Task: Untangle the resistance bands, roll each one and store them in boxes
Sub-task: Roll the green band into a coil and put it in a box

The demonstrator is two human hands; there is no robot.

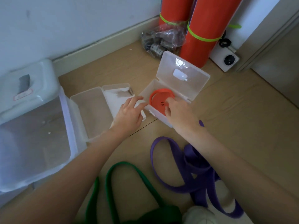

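While loose green rubber band (113, 173) and purple band (186, 160) lie on near floor, right hand (179, 113) presses rolled orange band (157, 99) into open clear plastic box (182, 78) — fingers curled on roll; left hand (129, 113) relaxed, fingers spread, beside box.

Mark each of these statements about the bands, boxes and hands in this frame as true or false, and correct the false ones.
1. The rolled orange resistance band lies inside the clear plastic box with the open hinged lid. True.
2. The purple resistance band is already rolled up and boxed. False: it lies loose and looped on the wooden floor.
3. The right hand reaches into the box at the orange band. True.
4. The left hand grips the green resistance band. False: it hovers with spread fingers by the box's left end; the green band lies on the floor.
5. The second clear plastic box, left of the first, holds a band. False: nothing shows inside it.
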